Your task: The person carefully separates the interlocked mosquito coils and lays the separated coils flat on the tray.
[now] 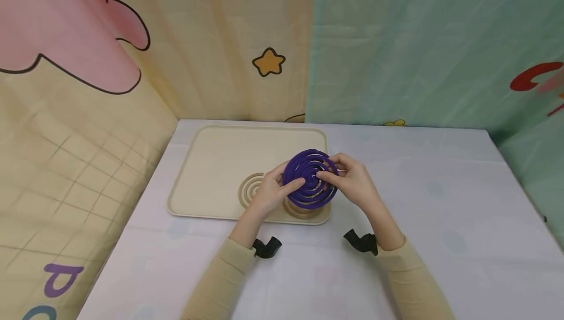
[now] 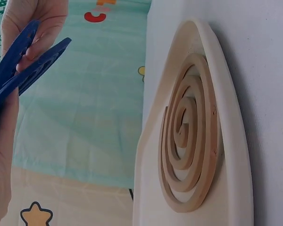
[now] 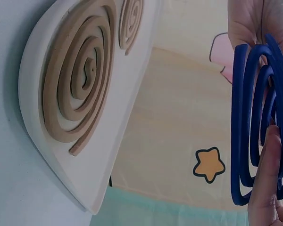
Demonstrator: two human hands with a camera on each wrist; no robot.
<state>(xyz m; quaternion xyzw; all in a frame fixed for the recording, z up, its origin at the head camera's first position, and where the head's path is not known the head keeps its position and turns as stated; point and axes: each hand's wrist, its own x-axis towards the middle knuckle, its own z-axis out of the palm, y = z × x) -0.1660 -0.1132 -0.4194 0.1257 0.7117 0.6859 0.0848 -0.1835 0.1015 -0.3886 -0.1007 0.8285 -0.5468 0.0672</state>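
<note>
A purple mosquito coil (image 1: 311,181) is raised above the front right of the tray, its flat spiral facing the head camera. My left hand (image 1: 274,194) grips its left side, thumb on the front. My right hand (image 1: 354,179) pinches the right side, its thumb near the centre. In the left wrist view, the coil (image 2: 47,59) looks dark blue and shows two layers splayed apart at the far edge. The right wrist view shows its turns (image 3: 237,122) edge-on, spread between both hands. Fingers behind the spiral are partly hidden.
The cream tray (image 1: 229,136) lies on a white-covered table (image 1: 418,193). On it lie two brown coils: one (image 1: 242,190) left of my left hand, another (image 1: 303,213) partly covered by the purple coil. Printed curtains (image 1: 396,56) hang behind. Black mounts (image 1: 267,248) are on both wrists.
</note>
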